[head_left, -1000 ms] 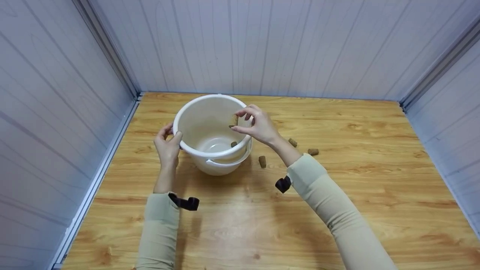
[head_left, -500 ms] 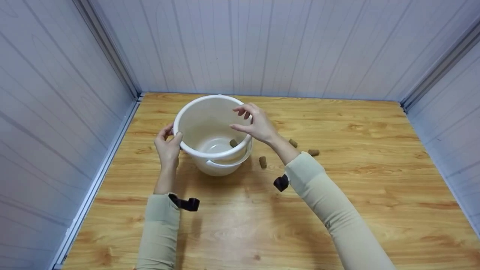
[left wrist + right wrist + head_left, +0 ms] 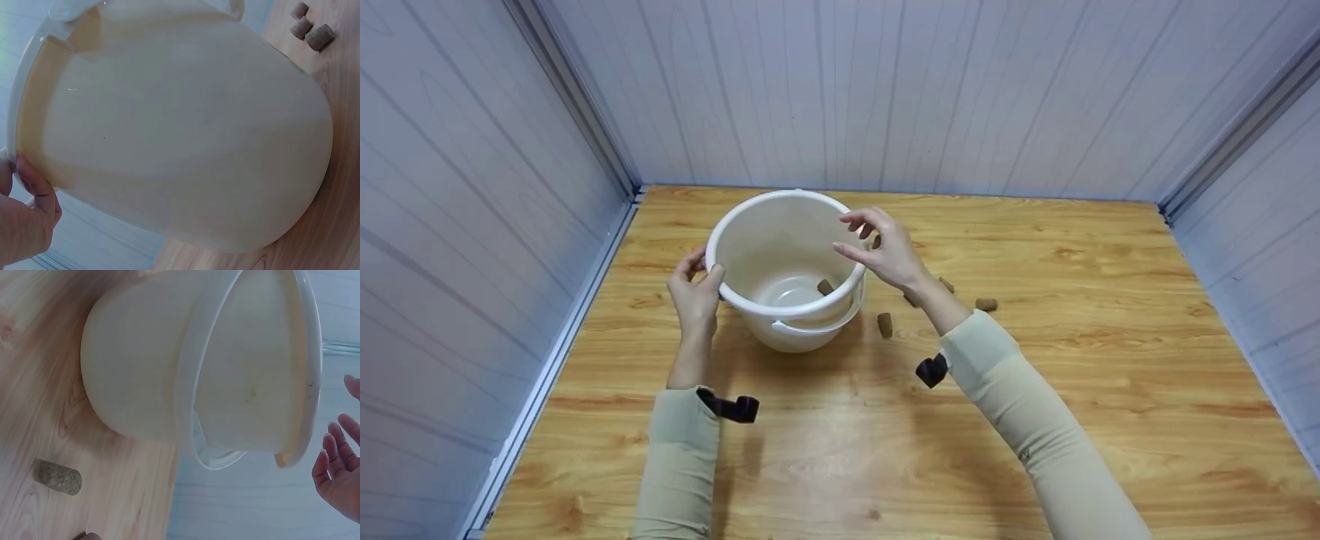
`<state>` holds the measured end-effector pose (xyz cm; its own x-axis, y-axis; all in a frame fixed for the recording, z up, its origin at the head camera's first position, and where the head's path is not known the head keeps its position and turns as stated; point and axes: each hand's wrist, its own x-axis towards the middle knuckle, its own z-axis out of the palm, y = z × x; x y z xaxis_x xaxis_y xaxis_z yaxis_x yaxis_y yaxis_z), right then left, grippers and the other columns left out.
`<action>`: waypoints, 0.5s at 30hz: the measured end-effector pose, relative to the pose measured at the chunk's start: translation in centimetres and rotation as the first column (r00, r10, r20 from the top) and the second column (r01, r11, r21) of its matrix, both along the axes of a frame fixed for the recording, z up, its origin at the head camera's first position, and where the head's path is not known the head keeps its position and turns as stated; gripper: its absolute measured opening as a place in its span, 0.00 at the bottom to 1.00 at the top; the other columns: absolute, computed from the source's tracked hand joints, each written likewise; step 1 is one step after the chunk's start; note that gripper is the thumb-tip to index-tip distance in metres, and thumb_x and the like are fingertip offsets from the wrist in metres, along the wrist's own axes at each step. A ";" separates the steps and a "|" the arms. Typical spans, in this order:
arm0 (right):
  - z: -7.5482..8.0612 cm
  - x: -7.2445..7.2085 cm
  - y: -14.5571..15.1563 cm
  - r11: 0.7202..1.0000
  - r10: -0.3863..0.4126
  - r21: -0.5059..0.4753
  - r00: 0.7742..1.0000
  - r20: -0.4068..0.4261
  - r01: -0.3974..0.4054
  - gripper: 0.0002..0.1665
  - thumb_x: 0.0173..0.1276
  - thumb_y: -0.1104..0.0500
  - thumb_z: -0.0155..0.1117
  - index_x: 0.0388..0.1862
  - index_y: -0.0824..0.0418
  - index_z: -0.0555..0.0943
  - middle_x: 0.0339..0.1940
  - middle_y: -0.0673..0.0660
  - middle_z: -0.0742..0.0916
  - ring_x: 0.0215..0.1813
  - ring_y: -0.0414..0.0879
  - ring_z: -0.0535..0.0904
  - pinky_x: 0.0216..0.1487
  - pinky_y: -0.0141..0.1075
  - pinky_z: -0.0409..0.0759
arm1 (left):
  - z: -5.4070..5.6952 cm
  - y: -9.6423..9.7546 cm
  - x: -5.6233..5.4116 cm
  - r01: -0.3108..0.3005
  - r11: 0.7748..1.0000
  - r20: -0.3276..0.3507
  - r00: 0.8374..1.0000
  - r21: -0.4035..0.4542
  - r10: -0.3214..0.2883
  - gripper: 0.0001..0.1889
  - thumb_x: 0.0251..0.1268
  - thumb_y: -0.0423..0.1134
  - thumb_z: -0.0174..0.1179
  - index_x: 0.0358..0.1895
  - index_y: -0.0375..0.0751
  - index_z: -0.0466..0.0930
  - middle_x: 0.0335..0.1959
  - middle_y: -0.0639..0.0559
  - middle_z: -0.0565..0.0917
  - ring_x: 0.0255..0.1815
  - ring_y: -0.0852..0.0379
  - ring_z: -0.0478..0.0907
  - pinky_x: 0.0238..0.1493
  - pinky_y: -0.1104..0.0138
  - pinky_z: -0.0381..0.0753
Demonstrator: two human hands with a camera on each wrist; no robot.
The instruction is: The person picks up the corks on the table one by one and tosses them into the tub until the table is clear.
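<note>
A white bucket (image 3: 765,232) with a wide rim stands upright on the table, its handle hanging down at the front right. My left hand (image 3: 695,296) grips the rim on the left, thumb over the edge. In the left wrist view, the left hand (image 3: 31,211) has fingers curled at the rim outside the bucket wall (image 3: 185,124). Above the right side of the rim, my right hand (image 3: 889,251) is spread with nothing in it; the right wrist view shows the hand's parted fingers (image 3: 334,444). One brown cork (image 3: 825,287) shows inside the bucket, partly hidden by the near wall.
Right of the bucket lie several corks: one cork (image 3: 885,325) nearest it, another cork (image 3: 986,304) farther right, a third cork (image 3: 946,284) behind my forearm, and one mostly covered by my wrist. Pale panel walls (image 3: 930,97) enclose the wooden table (image 3: 840,450).
The cork pinched by my right hand a second ago has been let go over the bucket. That hand has since opened and shifted slightly right. My left hand and the bucket have stayed put.
</note>
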<state>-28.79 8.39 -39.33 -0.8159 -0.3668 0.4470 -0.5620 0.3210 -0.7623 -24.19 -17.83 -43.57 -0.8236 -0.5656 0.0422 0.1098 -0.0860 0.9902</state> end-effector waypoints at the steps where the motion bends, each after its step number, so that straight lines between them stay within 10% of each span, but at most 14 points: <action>1: -0.1 0.0 0.2 1.000 -0.003 -0.009 1.000 0.000 0.003 0.21 0.60 0.61 0.72 0.49 0.70 0.80 0.41 0.64 0.81 0.40 0.52 0.74 0.34 0.32 0.71 | 0.0 0.0 0.0 0.002 1.000 -0.002 1.000 0.000 -0.002 0.21 0.53 0.21 0.52 0.53 0.21 0.76 0.35 0.47 0.74 0.40 0.58 0.69 0.25 0.78 0.77; 15: -2.0 0.0 2.7 0.994 -0.060 -0.089 0.998 0.021 0.061 0.19 0.60 0.64 0.71 0.49 0.70 0.81 0.39 0.64 0.82 0.40 0.53 0.75 0.34 0.36 0.72 | 0.0 0.2 0.0 -0.010 1.000 -0.008 1.000 -0.014 0.010 0.21 0.52 0.20 0.53 0.52 0.20 0.76 0.34 0.47 0.74 0.41 0.56 0.70 0.24 0.78 0.77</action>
<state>-28.78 11.09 -41.29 -0.8435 -0.2755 0.4611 -0.5296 0.2836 -0.7994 -24.19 -17.64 -43.55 -0.8173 -0.5734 0.0569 0.1189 -0.0711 0.9904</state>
